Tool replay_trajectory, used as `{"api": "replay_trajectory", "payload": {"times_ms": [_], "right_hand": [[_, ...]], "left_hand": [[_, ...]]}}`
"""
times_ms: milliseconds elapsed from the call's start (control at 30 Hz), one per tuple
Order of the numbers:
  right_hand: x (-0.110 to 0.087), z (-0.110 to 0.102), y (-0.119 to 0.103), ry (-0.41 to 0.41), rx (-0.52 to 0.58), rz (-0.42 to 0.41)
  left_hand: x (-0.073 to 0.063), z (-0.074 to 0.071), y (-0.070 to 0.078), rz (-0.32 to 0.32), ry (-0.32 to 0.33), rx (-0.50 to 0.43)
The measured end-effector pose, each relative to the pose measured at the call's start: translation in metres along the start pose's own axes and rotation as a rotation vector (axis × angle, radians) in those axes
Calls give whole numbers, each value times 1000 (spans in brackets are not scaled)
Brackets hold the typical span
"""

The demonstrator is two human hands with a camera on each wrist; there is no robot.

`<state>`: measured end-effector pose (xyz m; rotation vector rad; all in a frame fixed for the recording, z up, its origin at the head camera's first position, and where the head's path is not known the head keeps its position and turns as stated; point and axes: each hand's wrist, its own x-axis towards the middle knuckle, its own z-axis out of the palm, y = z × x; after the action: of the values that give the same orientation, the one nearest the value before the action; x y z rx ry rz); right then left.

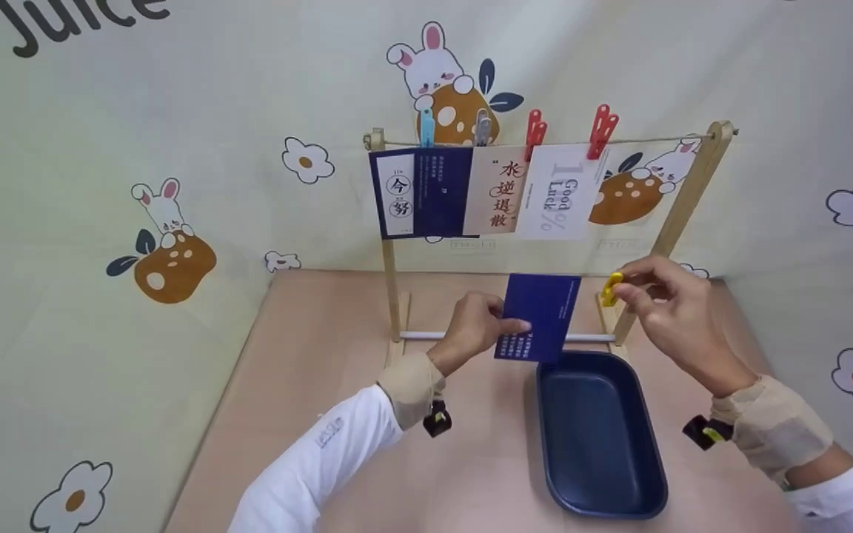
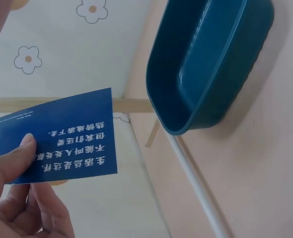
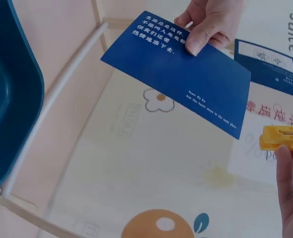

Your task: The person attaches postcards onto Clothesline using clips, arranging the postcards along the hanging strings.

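Observation:
My left hand (image 1: 474, 326) pinches a dark blue card (image 1: 541, 314) at its left edge, thumb across the printed front. White lettering shows on the card (image 2: 82, 139) in the left wrist view. To its right, my right hand (image 1: 674, 318) holds a yellow clothespin (image 1: 611, 289) between thumb and fingers, a short way from the card. Behind both hands a cord (image 1: 656, 139) runs between wooden posts. From it hang a navy card (image 1: 441, 192), a peach card (image 1: 493, 191) and a white card (image 1: 561, 192), held by a blue clothespin (image 1: 427, 128), a grey one and two red ones.
A dark blue basin (image 1: 603, 437), with nothing in it, stands on the table (image 1: 308, 385) below the card. The wooden frame (image 1: 674, 222) has a white bar (image 1: 423, 336) low between its posts. A patterned cloth backdrop (image 1: 249, 111) rises behind.

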<state>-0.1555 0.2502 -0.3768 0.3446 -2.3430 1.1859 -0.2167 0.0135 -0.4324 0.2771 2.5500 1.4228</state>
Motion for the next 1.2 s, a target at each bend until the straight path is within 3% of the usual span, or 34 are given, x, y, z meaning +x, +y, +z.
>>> {"api": "replay_trajectory", "payload": {"times_ms": [167,400,733,967,1200], "right_hand": [[20,-13,0,-42,-14,86],[51,-25,1,4,71,83],[88,-48,-3,18,247,95],[115,-61,-9,76,520,66],[136,-73,-17,128,452,119]], "left_hand": [[11,1,14,-2,3,-27],[25,4,47,72,34,-32],[44,6,87,83,114,-49],[55,4,116,147,203,98],[61,6,133,150,246,169]]}}
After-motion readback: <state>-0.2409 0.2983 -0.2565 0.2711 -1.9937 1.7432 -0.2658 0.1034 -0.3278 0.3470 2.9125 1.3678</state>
